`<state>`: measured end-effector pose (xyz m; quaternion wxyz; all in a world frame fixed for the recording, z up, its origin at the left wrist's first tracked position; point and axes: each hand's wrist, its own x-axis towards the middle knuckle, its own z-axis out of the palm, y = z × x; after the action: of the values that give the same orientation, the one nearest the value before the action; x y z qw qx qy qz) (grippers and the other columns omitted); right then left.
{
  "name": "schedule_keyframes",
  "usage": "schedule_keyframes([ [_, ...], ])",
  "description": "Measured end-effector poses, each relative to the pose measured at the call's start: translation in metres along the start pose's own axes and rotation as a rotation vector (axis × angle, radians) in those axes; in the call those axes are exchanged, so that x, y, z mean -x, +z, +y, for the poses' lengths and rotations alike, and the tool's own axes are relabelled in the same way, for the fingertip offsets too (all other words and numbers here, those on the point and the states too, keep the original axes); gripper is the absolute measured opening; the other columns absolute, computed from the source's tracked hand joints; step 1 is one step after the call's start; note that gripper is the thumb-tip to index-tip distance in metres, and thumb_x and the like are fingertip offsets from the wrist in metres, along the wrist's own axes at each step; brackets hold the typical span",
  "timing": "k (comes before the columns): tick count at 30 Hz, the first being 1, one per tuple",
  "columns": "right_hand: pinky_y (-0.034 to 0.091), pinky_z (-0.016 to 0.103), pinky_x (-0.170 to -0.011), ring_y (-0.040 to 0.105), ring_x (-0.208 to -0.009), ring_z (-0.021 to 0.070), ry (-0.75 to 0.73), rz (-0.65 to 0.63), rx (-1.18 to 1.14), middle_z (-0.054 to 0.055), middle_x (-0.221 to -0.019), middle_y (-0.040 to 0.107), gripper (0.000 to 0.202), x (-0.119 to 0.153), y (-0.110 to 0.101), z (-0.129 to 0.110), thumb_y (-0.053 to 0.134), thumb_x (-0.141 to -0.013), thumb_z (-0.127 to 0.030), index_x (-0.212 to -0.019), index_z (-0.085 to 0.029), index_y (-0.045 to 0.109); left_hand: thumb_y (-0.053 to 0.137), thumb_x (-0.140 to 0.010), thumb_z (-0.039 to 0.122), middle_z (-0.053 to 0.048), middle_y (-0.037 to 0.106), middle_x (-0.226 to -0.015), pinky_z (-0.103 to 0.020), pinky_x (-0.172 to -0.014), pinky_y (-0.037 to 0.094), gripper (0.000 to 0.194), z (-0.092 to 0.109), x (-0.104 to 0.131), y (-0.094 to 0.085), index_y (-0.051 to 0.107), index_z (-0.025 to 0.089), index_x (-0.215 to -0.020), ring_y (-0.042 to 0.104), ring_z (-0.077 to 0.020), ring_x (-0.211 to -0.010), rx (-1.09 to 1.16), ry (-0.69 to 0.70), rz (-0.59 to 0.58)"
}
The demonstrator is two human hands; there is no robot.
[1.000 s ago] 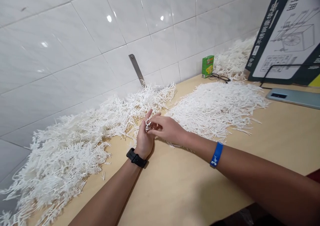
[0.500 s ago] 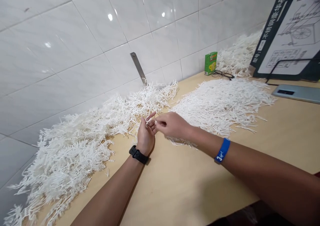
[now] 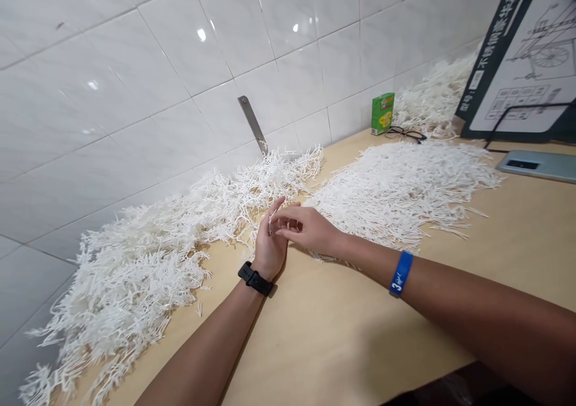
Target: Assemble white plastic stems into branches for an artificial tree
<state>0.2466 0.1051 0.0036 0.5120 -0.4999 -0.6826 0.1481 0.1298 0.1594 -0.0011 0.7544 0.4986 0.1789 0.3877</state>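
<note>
My left hand (image 3: pixel 270 251), with a black watch on its wrist, is raised palm inward above the table, fingers curled around a small white strand (image 3: pixel 270 225) that is mostly hidden. Against its palm, my right hand (image 3: pixel 310 229) bends its thumb and fingers in towards the same strand; the exact contact at the fingertips is hard to see. A blue band circles the right wrist. Behind and left of the hands lies a long heap of white branching strands (image 3: pixel 148 274). To the right spreads a flatter pile of straighter white strands (image 3: pixel 396 190), partly behind my right hand.
A tiled wall (image 3: pixel 162 76) with a metal strip (image 3: pixel 252 124) borders the wooden table (image 3: pixel 306 334). Further right are a green box (image 3: pixel 382 114), dark glasses (image 3: pixel 406 134), another white heap (image 3: pixel 432 100), a large printed carton (image 3: pixel 517 88) and a phone (image 3: pixel 544 165).
My right hand's fingers have moved deeper into the left palm, with thumb and fingertips a little further apart. The left hand has turned slightly, and the view has shifted a little.
</note>
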Motion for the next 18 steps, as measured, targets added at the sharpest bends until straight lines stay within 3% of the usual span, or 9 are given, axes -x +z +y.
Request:
schedule_keyframes([
  [8,0.046,0.027,-0.07,0.06,-0.078,0.0143,-0.037,0.051,-0.065,0.004,-0.096,0.075,0.027,-0.0004,-0.0022,0.0036,0.061,-0.083,-0.01,-0.105,-0.02,0.075,0.04,-0.097,0.059,-0.011,0.065,-0.129,-0.043,-0.109,0.039,0.061,0.0011,0.0019,-0.0007,0.041,0.025,-0.148,0.058,-0.0259,-0.125,0.055,-0.03,-0.068],
  [18,0.047,0.03,-0.077,0.062,-0.079,0.0154,-0.055,0.115,-0.114,0.002,-0.086,0.074,0.018,-0.0013,-0.002,-0.0019,0.065,-0.081,-0.011,-0.093,-0.02,0.075,0.04,-0.094,0.065,-0.013,0.064,-0.131,-0.046,-0.114,0.035,0.068,0.0024,0.0044,0.0037,0.05,0.019,-0.143,0.053,-0.029,-0.131,0.079,-0.06,-0.129],
])
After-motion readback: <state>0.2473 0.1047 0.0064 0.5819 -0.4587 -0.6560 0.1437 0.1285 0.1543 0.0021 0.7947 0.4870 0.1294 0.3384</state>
